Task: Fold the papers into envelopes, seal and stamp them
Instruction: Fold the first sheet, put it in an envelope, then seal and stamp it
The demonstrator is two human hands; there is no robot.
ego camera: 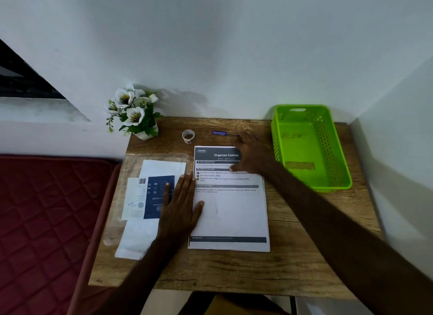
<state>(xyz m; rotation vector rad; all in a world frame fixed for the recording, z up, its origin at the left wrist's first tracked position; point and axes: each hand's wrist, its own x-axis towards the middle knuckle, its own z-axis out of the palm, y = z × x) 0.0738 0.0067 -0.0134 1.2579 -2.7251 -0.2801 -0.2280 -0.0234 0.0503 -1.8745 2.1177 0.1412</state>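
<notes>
Printed sheet [230,211] lies long-axis away from the person, mid-desk. Left hand [179,204] flat on its left edge; right hand [251,154], nearer the top corner, looks loosely open, gripping nothing I think.

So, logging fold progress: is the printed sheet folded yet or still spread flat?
Spread flat: the printed sheet lies unfolded on the wooden table, all text visible.

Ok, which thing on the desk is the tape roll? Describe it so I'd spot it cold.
Start at the wooden desk and go to its far edge by the wall. Between the white flower pot and the blue pen stands a small clear tape roll, the only ring-shaped thing there.
</notes>
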